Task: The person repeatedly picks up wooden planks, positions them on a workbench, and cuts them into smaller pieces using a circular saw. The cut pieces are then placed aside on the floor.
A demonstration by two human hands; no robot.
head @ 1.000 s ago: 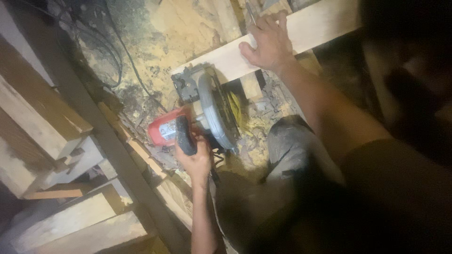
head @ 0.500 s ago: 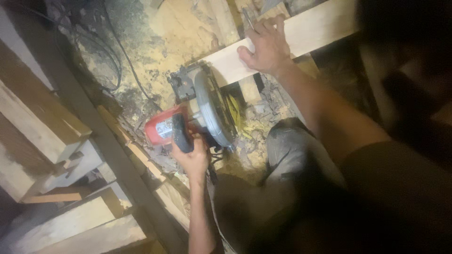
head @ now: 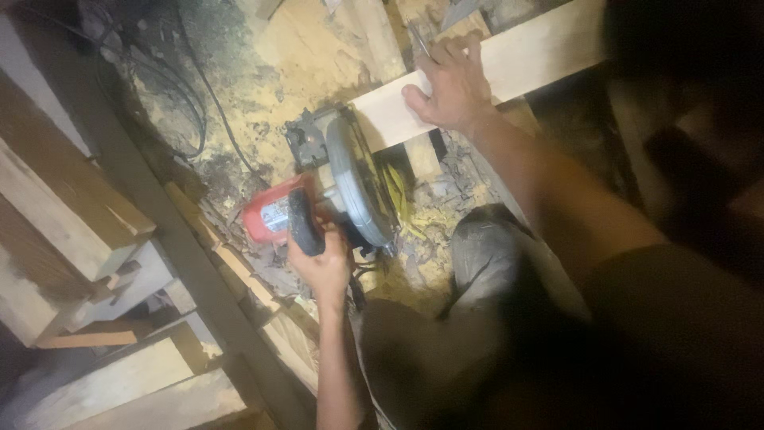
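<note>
My left hand (head: 322, 263) grips the black handle of a red circular saw (head: 318, 199). The saw has a grey blade guard and sits at the cut end of a pale wooden plank (head: 541, 52). My right hand (head: 450, 84) lies flat on that plank just behind its end, fingers spread and pressing down. The plank runs up to the right over a sawdust-covered floor (head: 318, 48). My knee (head: 493, 255), in dark trousers, is just right of the saw.
Thick timber beams and planks (head: 72, 223) are stacked along the left. A dark beam (head: 183, 239) runs diagonally beside them. Black cables (head: 191, 111) lie on the sawdust at upper left. Wood offcuts (head: 422, 155) and shavings lie under the plank.
The saw in my left hand has edged a little closer to the plank's end. My right hand stays pressed on the plank.
</note>
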